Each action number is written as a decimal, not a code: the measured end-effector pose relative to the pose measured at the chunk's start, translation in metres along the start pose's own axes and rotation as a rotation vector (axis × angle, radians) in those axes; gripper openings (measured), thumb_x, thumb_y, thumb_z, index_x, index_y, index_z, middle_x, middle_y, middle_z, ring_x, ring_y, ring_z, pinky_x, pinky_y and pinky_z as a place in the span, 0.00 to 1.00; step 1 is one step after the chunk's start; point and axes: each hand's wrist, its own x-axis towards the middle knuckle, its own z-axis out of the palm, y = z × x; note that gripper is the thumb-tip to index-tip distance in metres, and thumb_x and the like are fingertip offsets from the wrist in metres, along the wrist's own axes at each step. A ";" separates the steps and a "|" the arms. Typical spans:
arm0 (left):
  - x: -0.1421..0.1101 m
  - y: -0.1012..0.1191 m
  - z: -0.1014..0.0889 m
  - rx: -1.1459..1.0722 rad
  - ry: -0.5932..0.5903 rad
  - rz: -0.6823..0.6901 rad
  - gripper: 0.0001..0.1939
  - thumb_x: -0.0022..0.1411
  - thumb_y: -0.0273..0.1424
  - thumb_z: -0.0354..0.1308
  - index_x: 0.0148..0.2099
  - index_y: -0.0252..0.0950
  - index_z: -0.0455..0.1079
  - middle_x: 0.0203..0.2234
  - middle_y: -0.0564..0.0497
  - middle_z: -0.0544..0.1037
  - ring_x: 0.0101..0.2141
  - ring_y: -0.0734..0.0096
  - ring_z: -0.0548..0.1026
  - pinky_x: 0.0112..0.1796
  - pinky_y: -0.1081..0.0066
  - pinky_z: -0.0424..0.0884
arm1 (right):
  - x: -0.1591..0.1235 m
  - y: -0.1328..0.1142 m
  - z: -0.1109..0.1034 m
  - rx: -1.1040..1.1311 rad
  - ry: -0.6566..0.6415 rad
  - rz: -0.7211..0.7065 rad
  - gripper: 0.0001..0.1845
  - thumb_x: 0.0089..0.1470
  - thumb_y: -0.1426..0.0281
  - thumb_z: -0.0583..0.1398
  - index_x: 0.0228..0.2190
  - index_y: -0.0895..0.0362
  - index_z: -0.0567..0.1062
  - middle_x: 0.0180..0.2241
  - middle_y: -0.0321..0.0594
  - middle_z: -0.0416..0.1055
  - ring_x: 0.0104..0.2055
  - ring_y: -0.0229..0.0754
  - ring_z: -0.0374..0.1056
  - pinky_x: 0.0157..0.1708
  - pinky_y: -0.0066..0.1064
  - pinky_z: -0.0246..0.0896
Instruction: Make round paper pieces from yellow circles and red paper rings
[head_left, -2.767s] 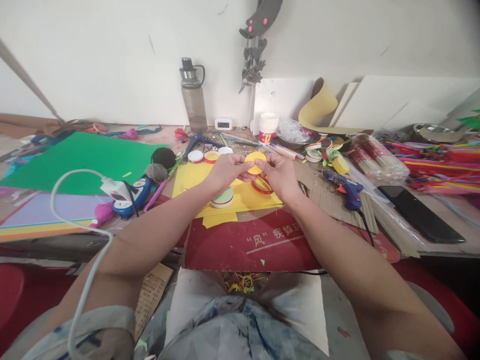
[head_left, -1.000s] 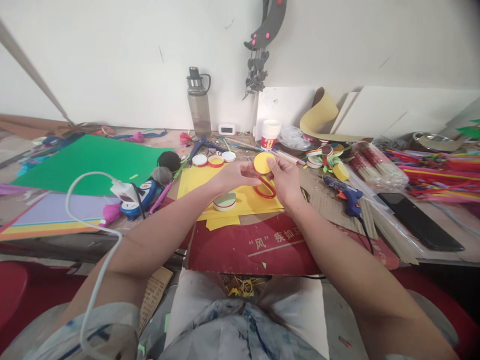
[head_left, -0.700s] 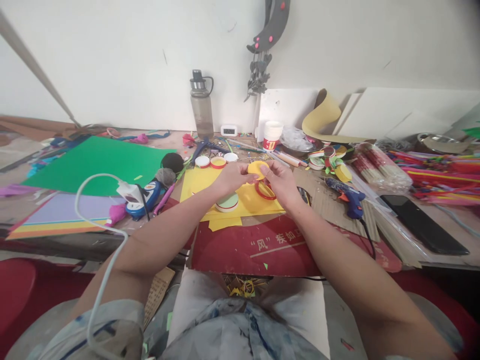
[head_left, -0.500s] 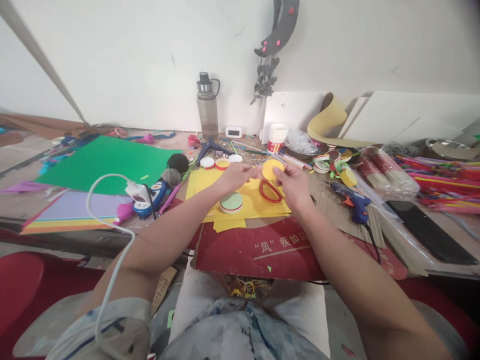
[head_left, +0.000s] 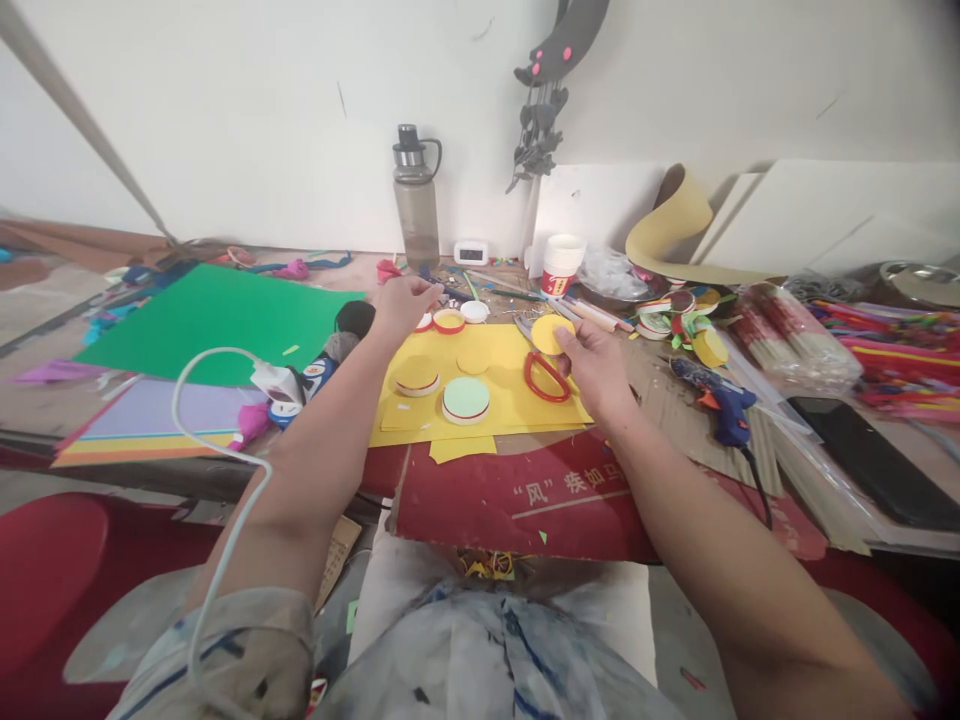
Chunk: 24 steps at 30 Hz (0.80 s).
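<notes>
My right hand pinches a yellow paper disc by its edge. Below the disc, red-handled scissors rest on yellow paper sheets. Toward the back, my left hand has its fingers pressed together beside a dark blue tool that it mostly covers; what the fingertips hold, if anything, is hidden. On the yellow paper are a round piece with a pale green top, one with a yellow top and a flat yellow disc. Behind them are a red-rimmed yellow round and a white one.
A tall bottle, small clock and paper cups stand at the back. Green paper and a white cable lie left. To the right are a blue glue gun and a black phone.
My left hand has left the yellow disc and moved back and left, over the dark blue tool. My right hand keeps the disc in nearly the same place.
</notes>
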 end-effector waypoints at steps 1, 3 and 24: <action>0.001 -0.002 -0.001 0.054 0.007 0.008 0.12 0.66 0.36 0.64 0.34 0.34 0.80 0.29 0.47 0.84 0.29 0.70 0.74 0.33 0.72 0.67 | 0.000 0.000 0.000 0.004 -0.008 0.011 0.27 0.52 0.43 0.70 0.29 0.52 0.72 0.17 0.30 0.64 0.18 0.36 0.59 0.19 0.29 0.53; 0.001 -0.003 -0.002 0.132 0.023 0.005 0.08 0.65 0.32 0.64 0.37 0.33 0.82 0.34 0.46 0.86 0.33 0.68 0.77 0.37 0.71 0.69 | -0.001 0.002 0.001 0.015 -0.015 0.030 0.25 0.53 0.44 0.69 0.30 0.53 0.72 0.17 0.29 0.65 0.18 0.36 0.60 0.19 0.29 0.54; 0.011 -0.044 0.020 0.383 -0.282 0.257 0.33 0.50 0.38 0.73 0.59 0.36 0.77 0.56 0.36 0.81 0.62 0.37 0.70 0.66 0.47 0.59 | -0.004 0.001 0.007 -0.028 -0.097 0.092 0.14 0.42 0.59 0.67 0.29 0.54 0.74 0.20 0.28 0.69 0.20 0.35 0.63 0.22 0.29 0.54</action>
